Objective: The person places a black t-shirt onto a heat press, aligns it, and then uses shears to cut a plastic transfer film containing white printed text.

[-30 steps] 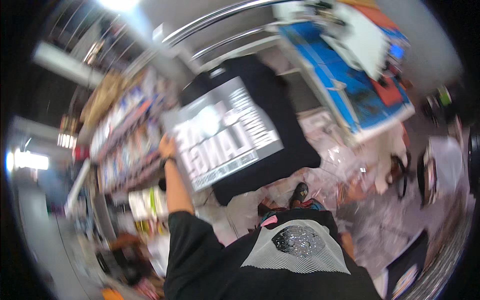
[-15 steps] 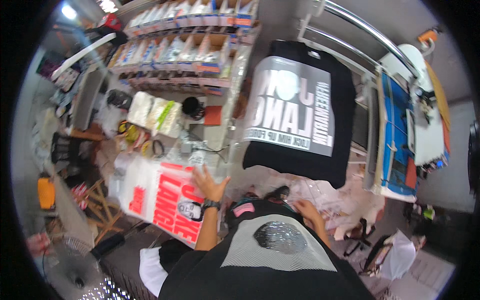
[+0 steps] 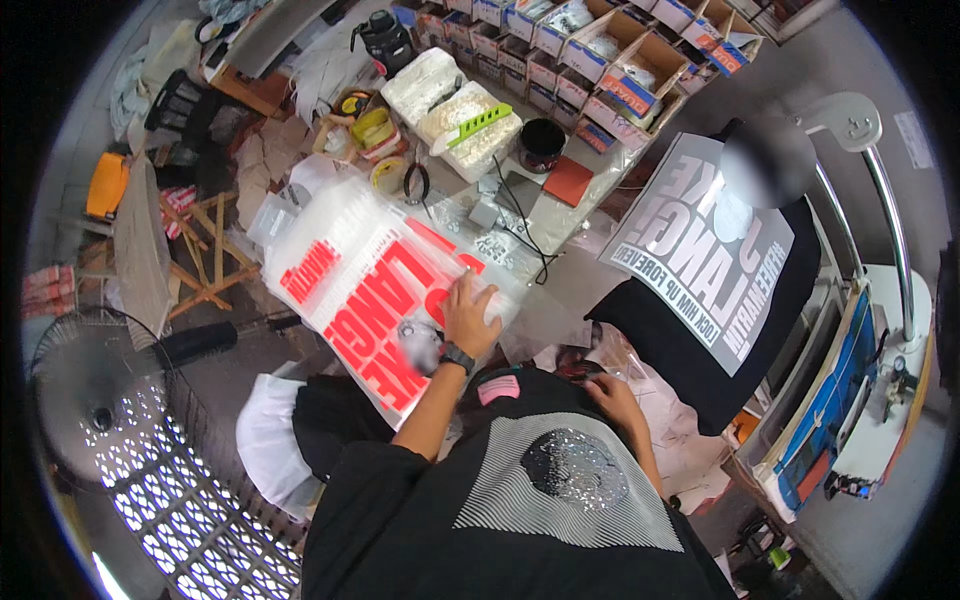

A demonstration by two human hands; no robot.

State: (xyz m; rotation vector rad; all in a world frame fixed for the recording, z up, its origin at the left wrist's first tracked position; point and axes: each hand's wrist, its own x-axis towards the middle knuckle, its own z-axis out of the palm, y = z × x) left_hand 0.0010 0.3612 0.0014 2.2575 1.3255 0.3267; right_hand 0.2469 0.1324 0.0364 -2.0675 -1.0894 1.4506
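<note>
My left hand (image 3: pixel 470 322) lies with fingers spread on the right edge of a stack of translucent printed sheets (image 3: pixel 345 262). Bold red lettering and a small portrait cover the sheets, which overlap in a loose fan. Beside my waist, at the near table edge, is my right hand (image 3: pixel 612 398); its fingers are mostly hidden, close to a small dark object. To the right a black T-shirt (image 3: pixel 655 330) is spread out. On it lies a clear grey sheet (image 3: pixel 690 255) with mirrored white lettering, partly covered by a blurred round patch.
Behind the sheets are wrapped white packs (image 3: pixel 423 85) with a green strip, a black cup (image 3: pixel 541 143), a red-brown square (image 3: pixel 568 183) and cables. Small boxes (image 3: pixel 640 85) line the back. A press with a blue pad (image 3: pixel 820 390) stands right, a fan (image 3: pixel 110 400) left.
My view has turned, so the table and shirt appear shifted. My left hand remains at the right edge of the red-printed sheets. My right hand stays by my waist.
</note>
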